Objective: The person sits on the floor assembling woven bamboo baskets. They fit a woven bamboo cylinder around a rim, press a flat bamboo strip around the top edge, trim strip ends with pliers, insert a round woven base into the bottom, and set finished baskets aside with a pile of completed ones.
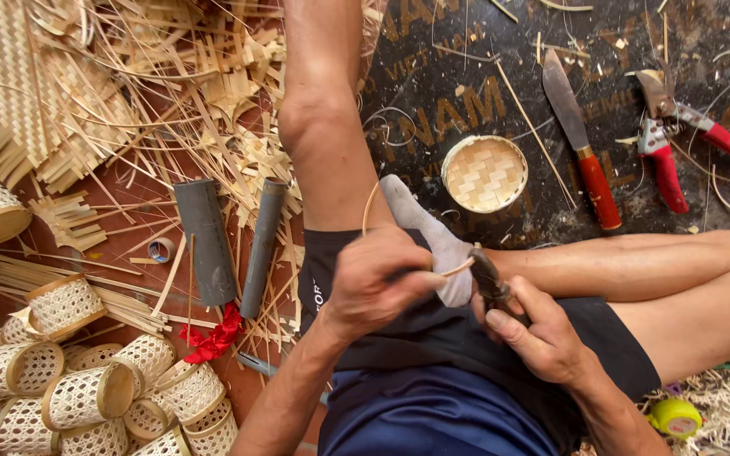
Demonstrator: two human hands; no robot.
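I sit on the floor with bare legs drawn in. My left hand (373, 283) grips a thin bamboo strip (370, 207) that curves up past my knee, with a grey cloth (433, 236) wrapped over the fingers. My right hand (542, 333) is closed around a dark-handled knife (490, 283), its blade meeting the strip's end between both hands above my lap.
A round woven lid (484, 173), a red-handled knife (580, 139) and red pruning shears (665, 139) lie on the dark mat. Two grey tubes (204, 241) rest among bamboo scraps (171, 93). Several small woven baskets (86, 388) pile at lower left. A yellow tape roll (675, 415) lies lower right.
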